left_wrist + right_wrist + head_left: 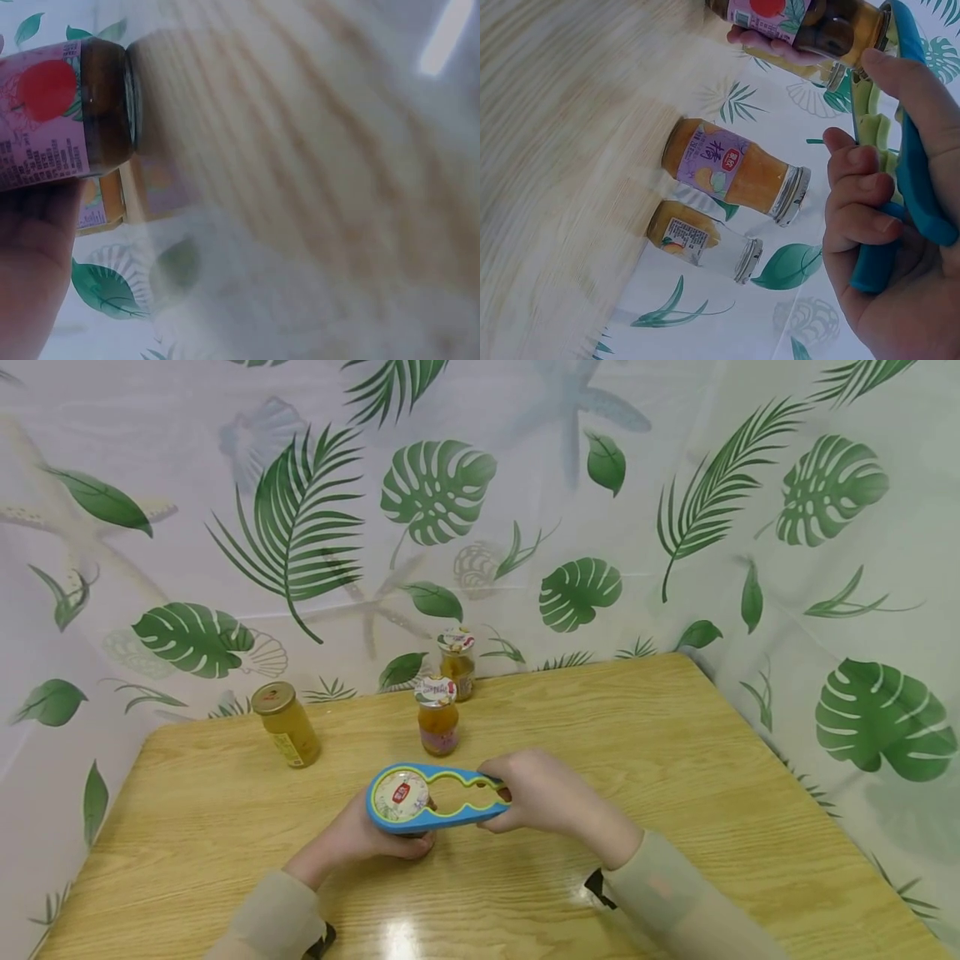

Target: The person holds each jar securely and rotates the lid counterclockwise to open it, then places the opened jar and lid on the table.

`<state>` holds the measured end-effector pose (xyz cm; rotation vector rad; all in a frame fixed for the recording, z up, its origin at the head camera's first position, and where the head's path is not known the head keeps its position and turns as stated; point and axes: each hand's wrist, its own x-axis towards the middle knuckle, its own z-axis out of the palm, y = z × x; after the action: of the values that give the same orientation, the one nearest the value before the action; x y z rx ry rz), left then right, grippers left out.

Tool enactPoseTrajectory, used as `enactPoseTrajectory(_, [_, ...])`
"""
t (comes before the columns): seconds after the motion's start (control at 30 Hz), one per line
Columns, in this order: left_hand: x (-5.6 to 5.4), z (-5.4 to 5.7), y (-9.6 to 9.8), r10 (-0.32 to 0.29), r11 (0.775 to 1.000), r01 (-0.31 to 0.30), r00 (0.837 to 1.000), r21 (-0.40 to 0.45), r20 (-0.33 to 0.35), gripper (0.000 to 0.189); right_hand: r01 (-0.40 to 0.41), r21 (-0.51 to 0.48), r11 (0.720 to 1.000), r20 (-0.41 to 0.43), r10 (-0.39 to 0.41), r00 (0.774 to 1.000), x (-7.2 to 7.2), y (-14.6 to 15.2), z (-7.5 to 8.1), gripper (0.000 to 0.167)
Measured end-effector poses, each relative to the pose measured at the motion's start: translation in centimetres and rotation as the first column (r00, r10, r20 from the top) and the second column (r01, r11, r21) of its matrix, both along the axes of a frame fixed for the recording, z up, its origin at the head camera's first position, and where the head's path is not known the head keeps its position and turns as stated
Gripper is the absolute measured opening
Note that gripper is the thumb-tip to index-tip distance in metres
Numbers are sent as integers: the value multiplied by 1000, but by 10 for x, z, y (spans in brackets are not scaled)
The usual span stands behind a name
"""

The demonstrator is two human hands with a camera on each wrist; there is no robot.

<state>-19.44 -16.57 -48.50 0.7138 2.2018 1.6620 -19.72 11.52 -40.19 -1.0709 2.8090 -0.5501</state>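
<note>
My left hand (367, 833) grips a glass jar whose patterned lid (401, 795) faces up. Around that lid lies the round end of a blue and yellow-green jar opener (461, 817). My right hand (536, 793) holds the opener by its two handles, fingers curled about them. In the left wrist view, the gripped jar (45, 90) shows a pink label with a red fruit, and its base is off the table. Dark round fruit is visible through the jar's glass (829, 34) in the right wrist view.
Beyond my hands stands an orange-filled jar (438, 727) with a purple label. A similar jar (459, 670) is behind it, near the wall. Further left stands a taller yellow jar (291, 727) with a gold lid. Leaf-printed cloth (510, 510) borders the wooden table (637, 727).
</note>
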Motion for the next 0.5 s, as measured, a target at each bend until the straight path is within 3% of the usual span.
enactPoseTrajectory(0.23, [-7,2,0,-129,990,131,991,59,-29,55,4,-13,1000,16,-4,1000,-2,1,-2,29])
enactPoseTrajectory(0.43, [-16,7,-6,-282,959,282,959,27,-19,49,-2,-20,1000,41,2,999,-4,0,-1,30])
enactPoseTrajectory(0.5, [-18,8,-9,-297,955,297,955,15,-1,53,-3,-42,999,55,5,998,-5,-1,1,29])
